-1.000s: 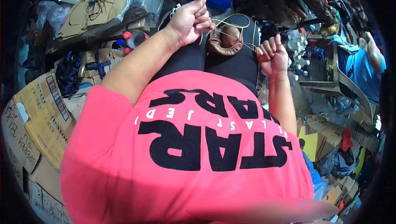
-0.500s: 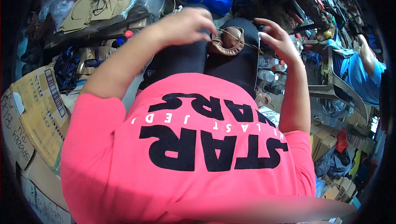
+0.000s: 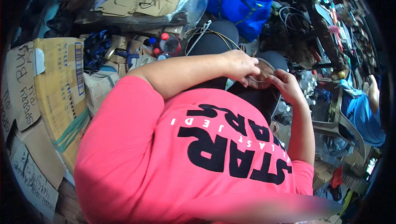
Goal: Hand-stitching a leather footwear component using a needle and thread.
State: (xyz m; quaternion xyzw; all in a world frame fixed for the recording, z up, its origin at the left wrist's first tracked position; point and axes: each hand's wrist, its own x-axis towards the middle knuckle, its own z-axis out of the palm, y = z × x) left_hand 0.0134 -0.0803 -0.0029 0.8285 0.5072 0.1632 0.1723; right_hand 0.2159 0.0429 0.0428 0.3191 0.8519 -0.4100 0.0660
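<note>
A brown leather piece (image 3: 264,68), rounded with a gathered edge like the toe of a shoe upper, rests over my dark-trousered thigh. From its left side my left hand (image 3: 242,68) closes bent fingers on it. My right hand (image 3: 287,85) pinches its right edge between thumb and fingers. A thin cord crosses the leather, though its ends near my fingertips are too small to make out. Left of the leather, a loop of tan cord (image 3: 226,38) and a pale thin strip (image 3: 199,37) lie across my other knee.
Cardboard boxes (image 3: 57,94) stack up on the left. Red-capped bottles (image 3: 170,42) stand beside my left knee, and a blue bag (image 3: 237,3) lies ahead. Cardboard sheets (image 3: 142,1) hold scraps. At right are clear bottles (image 3: 307,82), a plastic chair (image 3: 338,118) and another person's blue clothing (image 3: 361,114).
My hands were apart on either side of the leather piece, the left one raised and blurred; now both grip it close together. My view has turned, shifting the scene rightward.
</note>
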